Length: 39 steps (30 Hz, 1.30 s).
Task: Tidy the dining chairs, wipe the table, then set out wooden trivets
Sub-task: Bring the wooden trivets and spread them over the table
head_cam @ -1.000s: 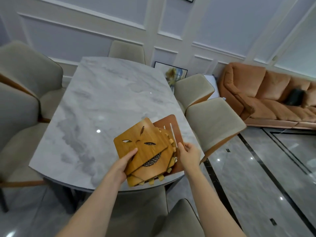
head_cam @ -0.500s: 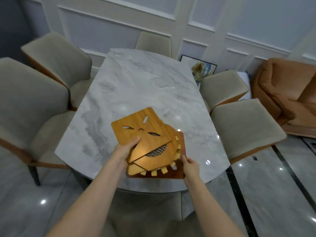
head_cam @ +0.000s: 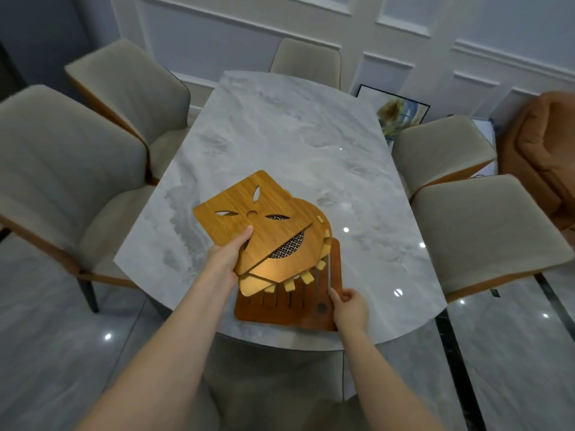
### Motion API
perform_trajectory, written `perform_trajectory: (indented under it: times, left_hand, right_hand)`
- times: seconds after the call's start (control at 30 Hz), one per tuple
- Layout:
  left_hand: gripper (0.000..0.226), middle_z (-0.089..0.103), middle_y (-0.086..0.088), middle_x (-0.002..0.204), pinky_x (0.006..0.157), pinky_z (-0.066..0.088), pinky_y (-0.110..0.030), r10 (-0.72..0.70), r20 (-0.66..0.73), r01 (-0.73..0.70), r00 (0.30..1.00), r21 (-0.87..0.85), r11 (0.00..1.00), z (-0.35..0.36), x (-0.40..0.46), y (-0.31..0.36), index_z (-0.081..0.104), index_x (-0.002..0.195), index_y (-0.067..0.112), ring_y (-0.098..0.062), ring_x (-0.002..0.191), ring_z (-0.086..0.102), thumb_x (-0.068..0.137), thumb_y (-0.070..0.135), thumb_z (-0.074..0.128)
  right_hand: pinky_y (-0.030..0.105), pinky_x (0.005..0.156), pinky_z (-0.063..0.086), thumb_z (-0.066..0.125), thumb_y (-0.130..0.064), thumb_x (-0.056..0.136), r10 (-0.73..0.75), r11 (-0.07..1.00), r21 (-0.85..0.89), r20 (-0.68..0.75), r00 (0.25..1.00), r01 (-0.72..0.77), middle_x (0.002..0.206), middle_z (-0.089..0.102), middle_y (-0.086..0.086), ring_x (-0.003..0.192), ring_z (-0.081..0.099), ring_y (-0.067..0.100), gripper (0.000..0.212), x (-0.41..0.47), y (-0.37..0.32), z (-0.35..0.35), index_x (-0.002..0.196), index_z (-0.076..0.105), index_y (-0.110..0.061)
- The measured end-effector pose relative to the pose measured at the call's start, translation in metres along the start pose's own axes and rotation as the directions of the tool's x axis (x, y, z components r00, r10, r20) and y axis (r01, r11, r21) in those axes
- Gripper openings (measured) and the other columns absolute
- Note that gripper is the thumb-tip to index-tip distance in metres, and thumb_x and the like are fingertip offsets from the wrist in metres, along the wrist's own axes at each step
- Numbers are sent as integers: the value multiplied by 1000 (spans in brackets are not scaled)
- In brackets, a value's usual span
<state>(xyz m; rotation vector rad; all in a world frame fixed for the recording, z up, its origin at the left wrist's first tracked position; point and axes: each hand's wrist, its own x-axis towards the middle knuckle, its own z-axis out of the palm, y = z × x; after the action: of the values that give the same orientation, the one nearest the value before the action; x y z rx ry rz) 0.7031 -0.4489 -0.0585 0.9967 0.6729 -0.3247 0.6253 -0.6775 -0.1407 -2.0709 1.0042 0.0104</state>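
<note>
The table (head_cam: 280, 144) is pale grey marble with darker veining. On its near edge, honey-yellow wooden trivets (head_cam: 249, 219) with leaf-shaped cutouts overlie a reddish-brown slatted trivet (head_cam: 298, 309). Around the table, the chairs (head_cam: 62, 169) are beige with orange-brown backs.

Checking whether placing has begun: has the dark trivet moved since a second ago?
Yes. The dark trivet has slid out from under the stack towards the table's near edge, pinched by the right hand.

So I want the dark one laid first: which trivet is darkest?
The reddish-brown slatted trivet at the stack's bottom, pinched by the right hand; the others are lighter golden.
</note>
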Motion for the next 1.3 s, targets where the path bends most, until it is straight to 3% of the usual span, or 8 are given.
perform_trajectory:
  times: [0.3, 0.6, 0.73, 0.83, 0.93, 1.0, 1.1, 1.3]
  left_hand:
    - [51, 67, -11, 113, 66, 53, -36, 17, -5, -17, 1000, 2, 1000, 1, 1, 1, 58, 120, 12, -27, 95, 65, 74, 23, 79]
    - [47, 66, -10, 113, 68, 52, -38, 15, -17, -15, 1000, -3, 1000, -1, 0, 1, 59, 116, 16, -28, 98, 64, 74, 22, 79]
    - [51, 67, -9, 113, 68, 53, -39, 18, -25, -18, 1000, -16, 1000, -4, 1, 1, 59, 118, 15, -27, 97, 64, 72, 23, 80]
    - [55, 67, -10, 113, 73, 54, -42, 14, -31, -15, 999, -40, 999, -3, 2, 1, 60, 120, 15, -28, 99, 65, 70, 25, 81]
    - [49, 68, -9, 111, 73, 54, -42, 15, -24, -16, 1000, -58, 998, -2, 4, 1, 62, 116, 17, -27, 97, 65, 72, 25, 80]
    - [50, 68, -9, 112, 71, 54, -41, 19, -27, -21, 999, -59, 998, -2, 7, 2, 61, 117, 17, -27, 98, 65, 72, 25, 80]
    - [55, 68, -9, 113, 69, 54, -39, 22, -48, -24, 999, -57, 998, -4, 10, 3, 60, 121, 17, -27, 99, 65, 71, 26, 81]
    - [54, 67, -8, 114, 79, 54, -44, 27, -51, -31, 998, -76, 997, -10, 11, 6, 60, 121, 17, -27, 101, 64, 72, 26, 80]
  right_hand:
    - [32, 71, 49, 61, -38, 91, 31, 999, -26, -21, 999, -31, 85, 60, -1, 78, 56, 18, 21, 5, 5, 6, 94, 58, -17]
    - [36, 78, 52, 60, -37, 91, 58, 996, -59, -40, 998, -60, 101, 64, 4, 88, 59, 21, 27, 9, 0, 5, 107, 60, -15]
    - [35, 97, 43, 56, -31, 94, -284, 905, -374, -177, 942, 202, 130, 54, 7, 118, 51, 23, 39, -2, -14, 16, 129, 53, -15]
    - [44, 114, 24, 44, -45, 96, -416, 799, -458, 45, 908, 389, 153, 31, 10, 141, 27, 31, 52, -32, -32, 52, 142, 41, -21]
    - [54, 115, -7, 26, -68, 91, -230, 763, -521, 333, 914, 382, 159, -11, 16, 144, -14, 39, 81, -57, -35, 93, 153, 6, -19]
    - [57, 112, -14, 19, -77, 85, -167, 718, -593, 361, 917, 365, 155, -22, 18, 141, -24, 41, 92, -59, -33, 105, 152, -9, -19]
    - [57, 111, -17, 17, -80, 82, -221, 643, -620, 412, 884, 450, 155, -25, 16, 139, -28, 39, 96, -47, -29, 99, 152, -13, -22]
    - [52, 110, -22, 54, -67, 82, -308, 396, -447, 758, 575, 802, 159, -17, 1, 142, -27, 25, 94, 15, -24, 29, 150, -5, -40]
